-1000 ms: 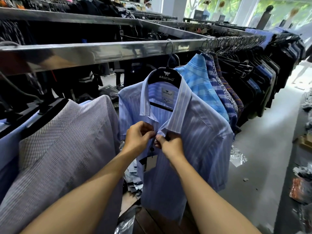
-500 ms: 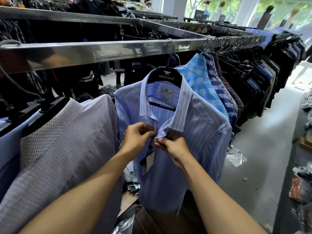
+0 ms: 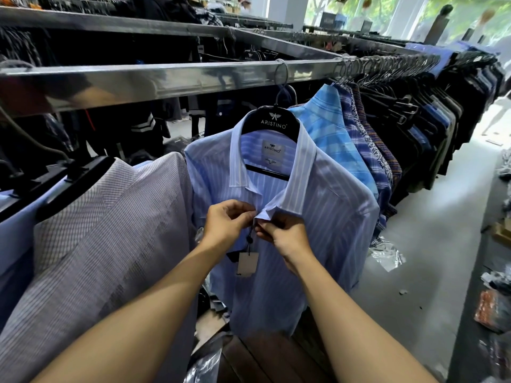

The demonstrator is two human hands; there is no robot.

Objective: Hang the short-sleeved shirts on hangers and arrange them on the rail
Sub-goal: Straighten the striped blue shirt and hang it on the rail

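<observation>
Far left of the left hand: grey checked shirt (image 3: pixel 91 230) on its own dark hanger, pressed against the work piece and covering that shirt's near sleeve.

Left hand (image 3: pixel 226 225): fingers curled and thumb closed, pinching the front edge of the striped blue shirt (image 3: pixel 318 244) just under the collar (image 3: pixel 298 175). Price tag (image 3: pixel 247 263) dangled on a cord directly below the fingertips of both hands.

Right hand (image 3: pixel 282 236): likewise pinched shut on the opposite front edge, with its fingertips meeting the left's at the neck opening. Neither hand was nearer, as the closure point sat right between them.

Key relation: the shirt already hung on its black hanger (image 3: pixel 272 123), whose hook sat over the rail (image 3: pixel 166 81) straight above the hands. Its long axis ran vertical from the hook down past the wrists. Judged the step in hand to be fastening the top button. Any coming slide along the rail would then go sideways toward the right hand's side, where the plaid shirt (image 3: pixel 329 131) hung just beside it, ahead of a packed row of dark garments.

Hidden or unclear: the button and buttonhole were covered by fingers, so I could not tell whether it was fastened. The forearms blocked part of the lower front. Items on the floor to the right of the right hand were too blurred to identify.
</observation>
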